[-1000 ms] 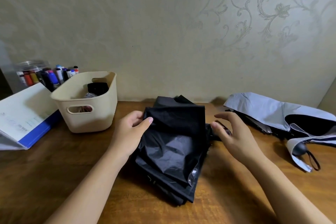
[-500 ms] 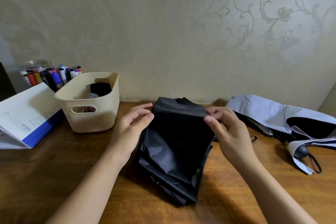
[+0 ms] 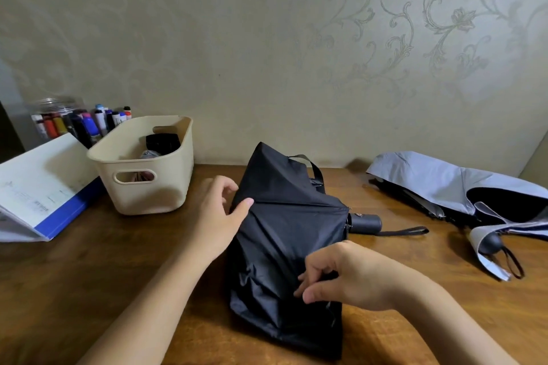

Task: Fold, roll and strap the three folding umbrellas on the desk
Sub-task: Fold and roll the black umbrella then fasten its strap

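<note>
A black folding umbrella [image 3: 284, 234] lies loose on the wooden desk [image 3: 89, 275] in front of me, its dark handle [image 3: 365, 223] and wrist loop pointing right. My left hand [image 3: 221, 216] grips a fold of its cloth at the upper left edge. My right hand [image 3: 341, 275] pinches the cloth lower down on the right side. A pale grey umbrella [image 3: 450, 187] with a black lining lies unrolled at the far right, its round handle [image 3: 489, 243] and strap hanging toward me. A third umbrella is not clearly in view.
A cream plastic basket [image 3: 142, 187] with dark items inside stands at the back left. Behind it is a clear jar of markers [image 3: 59, 121], and a white and blue binder [image 3: 41, 187] leans at the left edge. A patterned wall runs along the desk's back.
The black cloth has been turned and spread, its peak now toward the wall. My right hand moved down from the top edge to the lower right side. The handle is now exposed.
</note>
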